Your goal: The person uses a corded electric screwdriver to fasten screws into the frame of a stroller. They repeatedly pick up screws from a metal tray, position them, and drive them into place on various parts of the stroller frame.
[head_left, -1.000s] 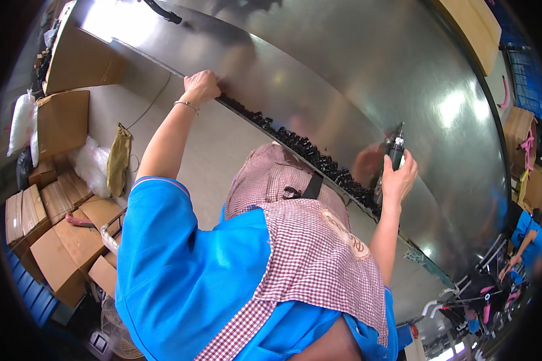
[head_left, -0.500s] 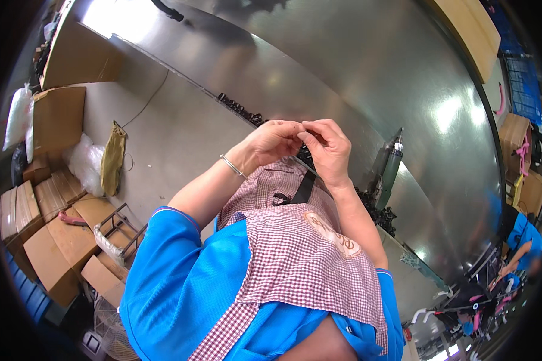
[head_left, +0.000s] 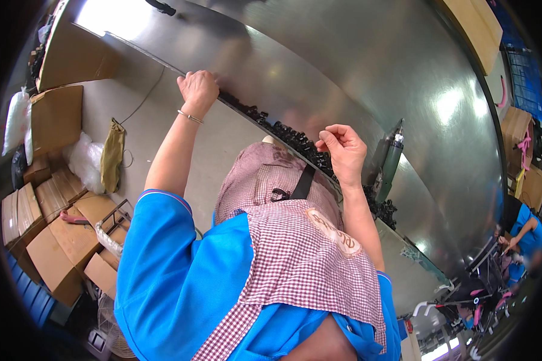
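Note:
My left hand (head_left: 199, 90) is at the edge of the shiny metal table (head_left: 343, 72), at the far left end of a row of small black parts (head_left: 277, 129). Its fingers are curled and its palm side is hidden, so whatever it grips cannot be made out. Above the nearer end of that row, my right hand (head_left: 345, 151) is raised with fingers bent and thumb drawn close to them. Anything it pinches is too small to name. To its right a green powered screwdriver (head_left: 390, 166) with a silver tip lies on the table.
More black parts (head_left: 382, 212) are heaped by the screwdriver. At the left stand cardboard boxes (head_left: 57, 240), a plastic bag (head_left: 87, 162) and an olive cloth bag (head_left: 112, 156). A person in blue (head_left: 524, 231) is at the far right beside metal-framed goods. A black hose-like piece (head_left: 161, 7) shows at the top.
My hands were together in front of me and have parted. The left went far left to the table edge; the right shifted slightly right and down, uncovering the row of black parts.

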The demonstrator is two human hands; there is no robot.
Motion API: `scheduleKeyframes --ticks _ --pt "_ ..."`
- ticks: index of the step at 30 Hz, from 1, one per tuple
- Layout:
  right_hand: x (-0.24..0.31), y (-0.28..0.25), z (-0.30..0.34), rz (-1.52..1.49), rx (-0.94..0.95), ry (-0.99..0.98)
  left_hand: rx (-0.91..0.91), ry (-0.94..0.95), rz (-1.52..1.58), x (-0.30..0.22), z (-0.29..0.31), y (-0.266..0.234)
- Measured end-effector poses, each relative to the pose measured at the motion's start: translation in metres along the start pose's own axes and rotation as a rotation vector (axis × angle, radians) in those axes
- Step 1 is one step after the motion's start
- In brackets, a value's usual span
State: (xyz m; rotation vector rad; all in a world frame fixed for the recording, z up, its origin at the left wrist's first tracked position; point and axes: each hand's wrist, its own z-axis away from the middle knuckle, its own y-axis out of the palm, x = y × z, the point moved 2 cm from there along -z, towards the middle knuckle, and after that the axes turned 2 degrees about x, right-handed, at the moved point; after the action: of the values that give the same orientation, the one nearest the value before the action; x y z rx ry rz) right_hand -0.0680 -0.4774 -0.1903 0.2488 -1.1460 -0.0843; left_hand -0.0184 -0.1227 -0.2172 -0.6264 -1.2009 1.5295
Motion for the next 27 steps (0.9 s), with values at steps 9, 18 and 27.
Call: scheduleKeyframes --ticks 9,18,27 --pt "0.008 0.006 0.003 -0.012 0.063 -0.059 0.399 0.230 1.352 -0.078 0.060 -0.024" --pt "0.002 0.002 0.021 0.024 0.044 -0.129 0.797 0.063 1.935 -0.154 0.144 -0.017" --pt "-0.015 0.002 0.002 0.171 -0.051 -0.028 0.694 0.334 1.665 -0.139 0.144 -0.027"
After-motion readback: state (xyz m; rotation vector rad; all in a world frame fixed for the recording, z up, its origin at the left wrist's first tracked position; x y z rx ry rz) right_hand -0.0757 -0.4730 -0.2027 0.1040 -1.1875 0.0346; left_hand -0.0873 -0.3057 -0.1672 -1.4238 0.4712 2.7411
